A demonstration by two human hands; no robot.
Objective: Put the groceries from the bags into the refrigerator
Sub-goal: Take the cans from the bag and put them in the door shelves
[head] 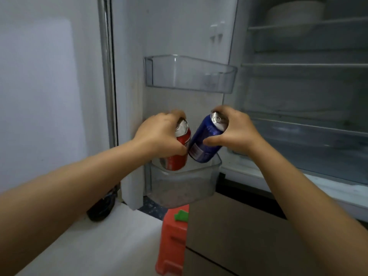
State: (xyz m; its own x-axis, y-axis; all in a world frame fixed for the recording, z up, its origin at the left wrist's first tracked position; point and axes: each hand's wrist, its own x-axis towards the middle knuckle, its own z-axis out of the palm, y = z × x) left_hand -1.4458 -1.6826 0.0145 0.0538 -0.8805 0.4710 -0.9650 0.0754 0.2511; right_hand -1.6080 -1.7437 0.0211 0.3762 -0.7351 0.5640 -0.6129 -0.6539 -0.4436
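My left hand is wrapped around a red can, fingers over its top rim and thumb low on its side, so most of the can's left half is hidden behind my palm. My right hand grasps a blue can the same way, fingers curled over the far side of its silver top, thumb pressed across its middle. Both cans tilt inward, their lower sides touching or nearly so; I cannot tell which. Their bases sit just at the rim of the lower door bin, a clear plastic tray on the inside of the open refrigerator door.

The red can carries white lettering, but it is blurred and partly covered, so I cannot read a brand. The blue can has a pale label patch near its base with print too small and soft to make out.

Above, the upper door bin is clear plastic. To the right, the refrigerator's shelves run off the frame edge; a pale rounded shape on the top one is too dim to name. Near me, below the door, a red plastic thing with a green piece is cut off at the bottom, and a dark rounded object sits half-hidden behind my left forearm.
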